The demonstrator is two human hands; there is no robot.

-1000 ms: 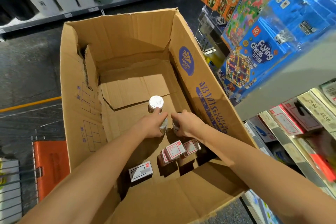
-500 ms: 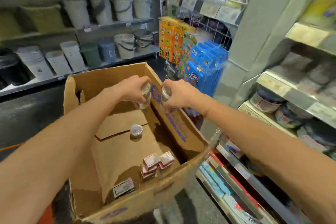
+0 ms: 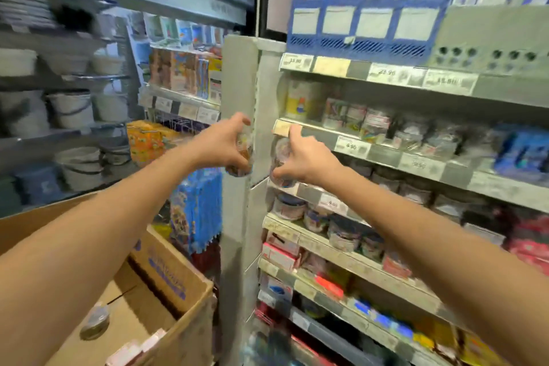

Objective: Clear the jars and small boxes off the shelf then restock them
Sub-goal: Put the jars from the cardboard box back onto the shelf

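Note:
My left hand (image 3: 224, 142) grips a small clear jar (image 3: 244, 154) with brownish contents, held up in front of the grey shelf post (image 3: 239, 92). My right hand (image 3: 303, 157) grips a second clear jar (image 3: 280, 157) at the left end of the shelf (image 3: 386, 154) with the price strips. Both arms are stretched out at chest height. Down at the lower left stands the open cardboard box (image 3: 175, 273). A third jar (image 3: 95, 322) and small pink-and-white boxes (image 3: 139, 348) lie on its bottom. The whole view is blurred by motion.
The shelving unit on the right carries more jars (image 3: 344, 232), packets and small boxes on several levels. Blue file holders (image 3: 365, 30) stand on top. White buckets (image 3: 71, 108) fill the shelves at the left. Blue game boxes (image 3: 197, 208) hang beside the post.
Both hands lifted the two jars out of the cardboard box and carried them up and right to the shelf. My view swung from the box up to the shelving.

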